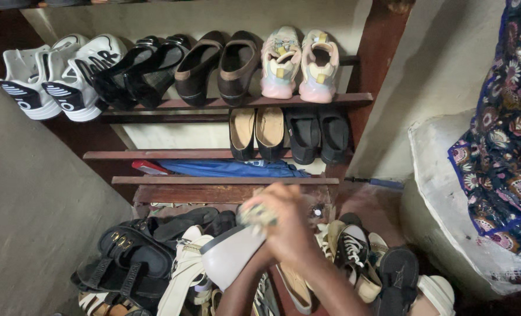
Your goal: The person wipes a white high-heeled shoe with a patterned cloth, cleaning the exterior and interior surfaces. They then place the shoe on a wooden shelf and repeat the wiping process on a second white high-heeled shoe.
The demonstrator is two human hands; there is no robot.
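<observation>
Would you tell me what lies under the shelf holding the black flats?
A blue folded umbrella and a red item lie beneath that shelf; their far ends are hidden.

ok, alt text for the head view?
Two hands clasp a pale grey shoe above a heap of mixed footwear. Behind stands a dark wooden shoe rack holding white trainers, black loafers and pastel sneakers.

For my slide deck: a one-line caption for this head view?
Both hands grip a pale shoe above a shoe pile, below a wooden shoe rack.

A dark wooden shoe rack (237,102) stands against a pale plaster wall (442,64), in dim light.
</observation>
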